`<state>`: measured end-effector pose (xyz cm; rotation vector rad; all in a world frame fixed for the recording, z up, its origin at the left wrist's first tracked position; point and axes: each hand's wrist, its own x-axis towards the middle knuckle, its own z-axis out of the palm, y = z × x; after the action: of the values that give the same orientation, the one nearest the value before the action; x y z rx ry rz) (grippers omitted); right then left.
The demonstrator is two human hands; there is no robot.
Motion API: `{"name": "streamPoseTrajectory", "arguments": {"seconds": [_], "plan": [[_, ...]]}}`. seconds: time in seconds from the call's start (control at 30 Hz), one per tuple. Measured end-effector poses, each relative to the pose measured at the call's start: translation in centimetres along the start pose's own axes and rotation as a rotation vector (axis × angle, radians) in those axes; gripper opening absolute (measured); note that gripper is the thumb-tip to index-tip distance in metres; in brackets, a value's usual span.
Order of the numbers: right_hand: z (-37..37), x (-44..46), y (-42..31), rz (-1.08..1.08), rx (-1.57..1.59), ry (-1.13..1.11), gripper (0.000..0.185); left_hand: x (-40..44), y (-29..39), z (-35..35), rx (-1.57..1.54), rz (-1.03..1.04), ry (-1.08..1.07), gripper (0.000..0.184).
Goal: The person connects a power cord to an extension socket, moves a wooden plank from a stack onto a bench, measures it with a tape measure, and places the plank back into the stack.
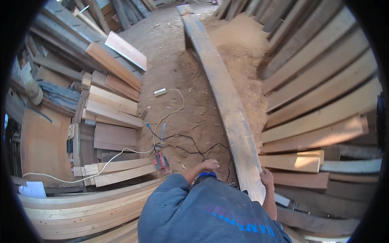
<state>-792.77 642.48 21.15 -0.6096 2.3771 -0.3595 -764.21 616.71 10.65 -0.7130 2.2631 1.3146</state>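
A long, thick wooden plank (235,117) stretches from in front of me to the far end of the floor, raised above the ground. My right hand (266,178) is at its right edge near the close end, fingers curled against the wood. My left hand (210,164) is closed, left of the plank; whatever it may hold is hidden. Just below that hand shows a small part of a blue object (207,174), mostly covered by the grey shirt. A red power tool (161,163) with a cord lies on the ground further left.
Black cables (190,152) and a pale extension cord (109,161) cross the floor, the latter reaching a white power strip (160,92). Stacked boards (111,101) line the left, with more long boards (320,109) on the right. Sawdust (243,40) is heaped beside the plank.
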Motion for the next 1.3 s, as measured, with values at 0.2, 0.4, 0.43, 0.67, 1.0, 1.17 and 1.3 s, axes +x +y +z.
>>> {"name": "streamPoseTrajectory", "arguments": {"seconds": [0.2,0.4,0.43,0.67,1.0,1.17,1.3], "plan": [[8.6,11.0,-11.0,-0.209,-0.230,-0.178,0.070,-10.0,-18.2,-7.5,-0.679,-0.575,0.618,0.039],[12.7,11.4,-14.7,-0.037,-0.531,-0.204,0.083,-19.2,-28.7,-3.2,-0.853,-0.684,0.860,0.033],[12.5,12.1,-14.9,0.021,-0.482,-0.309,0.089,-19.7,-28.1,-2.5,-0.975,-0.647,0.837,0.030],[10.5,19.8,-21.6,0.297,-0.207,-0.935,0.041,-8.9,-22.7,-8.2,-1.019,-0.329,0.500,0.035],[17.9,47.1,-47.9,-0.634,-0.028,-1.088,0.016,1.1,-31.1,-41.8,-1.533,-0.368,0.959,0.031],[11.5,49.5,-73.8,-1.092,-0.593,-0.370,0.025,0.9,-36.1,-44.5,-1.538,-0.578,1.098,0.033],[8.2,46.1,-92.2,-0.937,-0.269,-0.267,0.034,1.0,-39.2,-44.1,-1.477,-0.823,0.979,0.036]]}}
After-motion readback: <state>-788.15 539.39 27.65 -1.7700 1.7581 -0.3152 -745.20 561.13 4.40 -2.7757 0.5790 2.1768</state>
